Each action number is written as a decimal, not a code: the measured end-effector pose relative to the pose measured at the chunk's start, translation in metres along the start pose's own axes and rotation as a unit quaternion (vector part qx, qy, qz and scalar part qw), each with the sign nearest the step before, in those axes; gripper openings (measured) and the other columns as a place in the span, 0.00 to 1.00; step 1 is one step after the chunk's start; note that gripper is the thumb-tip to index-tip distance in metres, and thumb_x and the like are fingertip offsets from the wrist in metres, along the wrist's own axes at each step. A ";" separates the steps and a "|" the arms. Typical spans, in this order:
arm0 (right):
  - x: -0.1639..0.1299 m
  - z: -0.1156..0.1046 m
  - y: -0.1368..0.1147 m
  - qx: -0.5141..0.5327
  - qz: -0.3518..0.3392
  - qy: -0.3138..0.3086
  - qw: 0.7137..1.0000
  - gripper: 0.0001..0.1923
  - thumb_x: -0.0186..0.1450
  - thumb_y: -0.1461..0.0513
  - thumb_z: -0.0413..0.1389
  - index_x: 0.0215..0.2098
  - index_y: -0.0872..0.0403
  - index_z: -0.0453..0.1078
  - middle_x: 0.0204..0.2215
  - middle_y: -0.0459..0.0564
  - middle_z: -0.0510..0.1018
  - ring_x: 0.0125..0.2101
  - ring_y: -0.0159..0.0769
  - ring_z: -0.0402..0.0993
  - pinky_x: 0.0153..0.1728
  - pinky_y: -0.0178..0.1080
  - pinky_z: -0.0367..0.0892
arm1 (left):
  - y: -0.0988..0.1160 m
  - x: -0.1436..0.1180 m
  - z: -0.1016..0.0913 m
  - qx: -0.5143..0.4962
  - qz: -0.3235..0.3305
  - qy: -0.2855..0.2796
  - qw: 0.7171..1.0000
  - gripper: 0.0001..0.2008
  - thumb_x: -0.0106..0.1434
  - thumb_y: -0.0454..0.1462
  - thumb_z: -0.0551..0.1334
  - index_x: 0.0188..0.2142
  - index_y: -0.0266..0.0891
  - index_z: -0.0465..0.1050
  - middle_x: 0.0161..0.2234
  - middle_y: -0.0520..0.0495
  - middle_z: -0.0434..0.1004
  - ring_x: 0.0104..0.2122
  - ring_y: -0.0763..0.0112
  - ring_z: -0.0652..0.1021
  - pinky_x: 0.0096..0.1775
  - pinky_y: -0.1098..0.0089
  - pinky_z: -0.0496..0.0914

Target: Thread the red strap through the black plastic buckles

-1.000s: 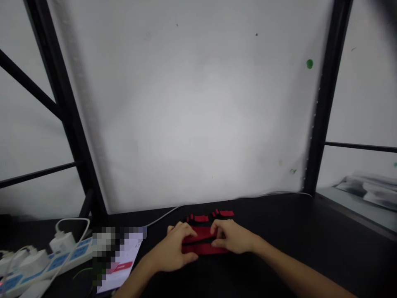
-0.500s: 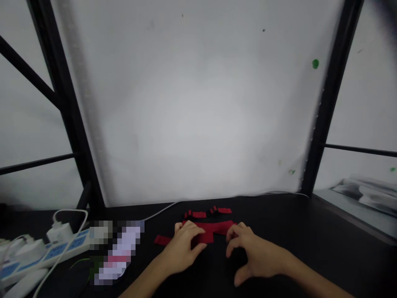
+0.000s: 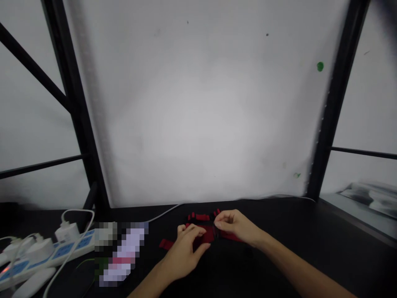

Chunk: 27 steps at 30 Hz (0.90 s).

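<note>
Workbench: black frame (image 3: 76,120), power strip (image 3: 46,254)

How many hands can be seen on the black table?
2. The left hand rests on the red strap; the right hand pinches it just beside, toward the wall. No other hands show.

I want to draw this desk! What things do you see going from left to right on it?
Power strip → blurred patch → left hand → red straps → right hand → grey pile.
</note>
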State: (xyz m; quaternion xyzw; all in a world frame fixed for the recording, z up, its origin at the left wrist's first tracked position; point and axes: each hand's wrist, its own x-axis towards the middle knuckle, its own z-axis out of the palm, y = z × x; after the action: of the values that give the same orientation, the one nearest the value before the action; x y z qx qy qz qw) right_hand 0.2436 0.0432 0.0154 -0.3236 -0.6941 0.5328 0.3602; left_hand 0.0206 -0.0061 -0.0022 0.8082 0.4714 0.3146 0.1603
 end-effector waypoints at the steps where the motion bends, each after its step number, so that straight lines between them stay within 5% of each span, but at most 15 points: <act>1: 0.006 0.003 0.005 0.026 0.005 0.008 1.000 0.18 0.58 0.49 0.64 0.32 0.57 0.75 0.19 0.40 0.67 0.20 0.25 0.56 0.25 0.32 0.52 | 0.000 0.000 0.000 -0.009 0.000 0.004 1.000 0.09 0.64 0.40 0.62 0.43 0.44 0.73 0.41 0.48 0.77 0.42 0.59 0.72 0.48 0.57 0.65; 8: 0.012 0.021 0.026 0.086 0.023 0.038 0.995 0.15 0.58 0.53 0.64 0.34 0.56 0.76 0.24 0.44 0.73 0.24 0.27 0.62 0.27 0.32 0.56 | -0.002 -0.001 0.002 -0.073 -0.014 0.010 0.997 0.10 0.65 0.41 0.61 0.45 0.44 0.73 0.42 0.47 0.79 0.46 0.59 0.74 0.51 0.58 0.67; 13: 0.008 0.037 0.024 0.014 -0.027 0.090 0.996 0.09 0.58 0.59 0.63 0.34 0.56 0.73 0.23 0.43 0.76 0.25 0.30 0.69 0.32 0.35 0.63 | 0.002 -0.001 0.005 -0.076 -0.051 -0.017 0.996 0.27 0.57 0.40 0.69 0.56 0.45 0.66 0.48 0.46 0.78 0.50 0.56 0.72 0.54 0.56 0.63; 19: 0.003 0.037 0.016 -0.072 -0.027 0.144 0.987 0.07 0.61 0.58 0.59 0.30 0.55 0.71 0.26 0.45 0.75 0.29 0.33 0.71 0.34 0.35 0.65 | 0.004 0.002 0.007 -0.008 -0.023 -0.013 1.000 0.14 0.58 0.39 0.69 0.44 0.43 0.74 0.42 0.47 0.78 0.44 0.57 0.74 0.50 0.56 0.61; 27: -0.004 0.015 0.008 -0.082 0.050 -0.006 0.995 0.10 0.55 0.62 0.65 0.36 0.55 0.74 0.23 0.41 0.73 0.24 0.28 0.67 0.28 0.32 0.60 | 0.004 0.000 -0.002 0.025 0.027 -0.052 0.998 0.16 0.57 0.35 0.70 0.45 0.45 0.74 0.45 0.48 0.78 0.47 0.57 0.73 0.49 0.57 0.58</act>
State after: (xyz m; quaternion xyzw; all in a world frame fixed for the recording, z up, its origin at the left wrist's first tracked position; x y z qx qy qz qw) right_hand 0.2337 0.0345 0.0041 -0.3829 -0.7206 0.4935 0.3010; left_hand 0.0214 -0.0083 0.0013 0.8395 0.4481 0.2648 0.1562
